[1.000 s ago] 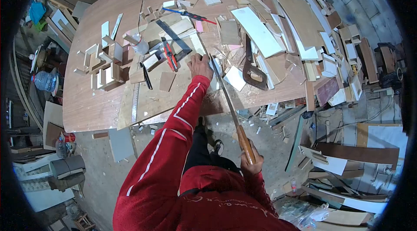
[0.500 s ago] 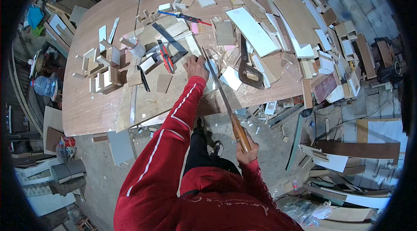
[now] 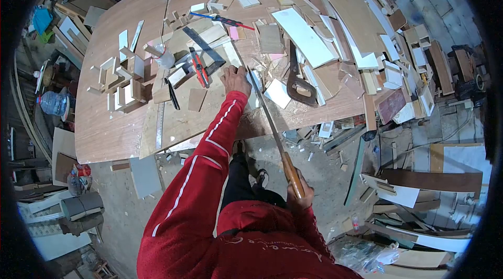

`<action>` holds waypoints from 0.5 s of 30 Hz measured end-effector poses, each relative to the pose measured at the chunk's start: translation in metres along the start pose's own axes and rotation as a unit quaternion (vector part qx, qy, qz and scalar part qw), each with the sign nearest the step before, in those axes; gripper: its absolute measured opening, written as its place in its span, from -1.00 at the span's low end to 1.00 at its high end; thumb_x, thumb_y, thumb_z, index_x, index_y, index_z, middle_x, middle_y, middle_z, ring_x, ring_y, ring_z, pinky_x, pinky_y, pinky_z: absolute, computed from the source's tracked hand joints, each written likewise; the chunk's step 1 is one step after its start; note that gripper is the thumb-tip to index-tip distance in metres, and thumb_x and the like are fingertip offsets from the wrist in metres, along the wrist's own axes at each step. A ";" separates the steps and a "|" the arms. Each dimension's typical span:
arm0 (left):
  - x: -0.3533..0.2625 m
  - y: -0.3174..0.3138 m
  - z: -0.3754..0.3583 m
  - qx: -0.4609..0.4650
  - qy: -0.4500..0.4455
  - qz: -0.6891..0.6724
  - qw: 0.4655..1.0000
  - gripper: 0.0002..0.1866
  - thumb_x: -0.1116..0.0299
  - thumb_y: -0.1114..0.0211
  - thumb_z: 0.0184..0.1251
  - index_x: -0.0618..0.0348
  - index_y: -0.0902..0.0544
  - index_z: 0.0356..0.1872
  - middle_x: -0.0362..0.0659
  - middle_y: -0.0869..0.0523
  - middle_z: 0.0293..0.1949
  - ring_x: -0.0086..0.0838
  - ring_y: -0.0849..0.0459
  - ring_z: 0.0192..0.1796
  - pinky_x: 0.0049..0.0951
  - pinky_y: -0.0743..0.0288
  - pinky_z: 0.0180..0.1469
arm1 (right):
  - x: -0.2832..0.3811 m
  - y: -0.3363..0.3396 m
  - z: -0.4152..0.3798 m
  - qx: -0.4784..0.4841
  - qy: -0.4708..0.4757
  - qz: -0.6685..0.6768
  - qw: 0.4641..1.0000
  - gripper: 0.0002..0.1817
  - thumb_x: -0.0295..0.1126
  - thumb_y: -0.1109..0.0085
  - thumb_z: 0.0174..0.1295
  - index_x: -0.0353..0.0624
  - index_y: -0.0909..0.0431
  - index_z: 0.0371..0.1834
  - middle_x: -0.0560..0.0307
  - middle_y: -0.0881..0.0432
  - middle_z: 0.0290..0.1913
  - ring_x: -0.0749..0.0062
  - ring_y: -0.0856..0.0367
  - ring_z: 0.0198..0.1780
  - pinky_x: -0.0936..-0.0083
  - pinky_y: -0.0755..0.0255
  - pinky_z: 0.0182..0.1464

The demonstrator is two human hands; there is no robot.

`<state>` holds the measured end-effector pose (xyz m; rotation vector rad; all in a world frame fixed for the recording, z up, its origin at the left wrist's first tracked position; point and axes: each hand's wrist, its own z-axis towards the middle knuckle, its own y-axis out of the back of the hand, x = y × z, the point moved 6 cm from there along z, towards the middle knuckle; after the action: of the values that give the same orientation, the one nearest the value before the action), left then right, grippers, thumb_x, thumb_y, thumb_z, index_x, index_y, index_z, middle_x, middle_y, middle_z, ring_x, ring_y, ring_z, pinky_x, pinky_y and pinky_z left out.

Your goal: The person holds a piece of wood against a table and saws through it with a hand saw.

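Note:
My right hand (image 3: 301, 193) is wrapped round the wooden handle of a long, thin saw (image 3: 274, 129). Its narrow blade points away from me over the table edge, tip just right of my left hand. My left hand (image 3: 235, 79) bears down with bent fingers on the near end of a pale wooden strip (image 3: 231, 52), beside the blade; the fingers cover that end. Left of it lie red-handled pliers (image 3: 199, 68), a dark try square (image 3: 208, 51) and a small brown wood tile (image 3: 197, 99). A second handsaw (image 3: 301, 87) with a dark handle rests to the right.
A worn work board (image 3: 178, 129) lies on the large table (image 3: 105, 137). Small wooden box assemblies (image 3: 126, 82) and a glue pot (image 3: 165, 58) stand at left. White panels (image 3: 304, 36) and stacked offcuts crowd the right side. Scraps litter the floor below.
My right hand has drawn the saw back toward my body and slightly right, so the blade sits lower. My left hand stays in place.

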<state>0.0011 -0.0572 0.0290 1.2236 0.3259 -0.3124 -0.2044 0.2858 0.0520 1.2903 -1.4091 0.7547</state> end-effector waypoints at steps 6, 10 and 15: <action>0.000 0.000 0.003 0.014 -0.007 -0.007 1.000 -0.66 0.48 -0.37 -0.22 0.07 -0.63 -0.26 -0.06 -0.53 -0.15 -0.15 -0.41 0.07 -0.14 -0.25 0.07 | 0.027 -0.017 0.026 0.010 0.113 -0.113 0.987 -0.36 -0.51 -0.20 0.05 -0.16 -0.40 0.32 0.00 -0.58 -0.51 0.54 -0.57 -0.55 0.57 -0.51 -0.40; -0.001 0.003 0.000 0.000 -0.006 -0.009 1.000 -0.65 0.48 -0.37 -0.23 0.08 -0.63 -0.26 -0.06 -0.53 -0.17 -0.16 -0.42 0.05 -0.13 -0.25 0.06 | 0.032 -0.005 0.008 -0.029 0.230 -0.156 0.960 -0.37 -0.54 -0.18 0.05 -0.18 -0.40 0.31 0.00 -0.61 -0.43 0.54 -0.59 -0.51 0.57 -0.50 -0.39; -0.001 0.001 0.001 0.007 -0.007 -0.009 1.000 -0.67 0.50 -0.34 -0.21 0.09 -0.64 -0.27 -0.05 -0.54 -0.17 -0.15 -0.41 0.06 -0.12 -0.24 0.07 | 0.032 -0.018 0.027 -0.006 0.123 -0.170 0.978 -0.37 -0.54 -0.15 0.05 -0.19 -0.39 0.31 -0.02 -0.66 -0.34 0.42 -0.65 -0.50 0.51 -0.52 -0.39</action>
<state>0.0003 -0.0576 0.0304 1.2334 0.3231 -0.3384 -0.1905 0.2472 0.0721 1.3344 -0.9610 0.6447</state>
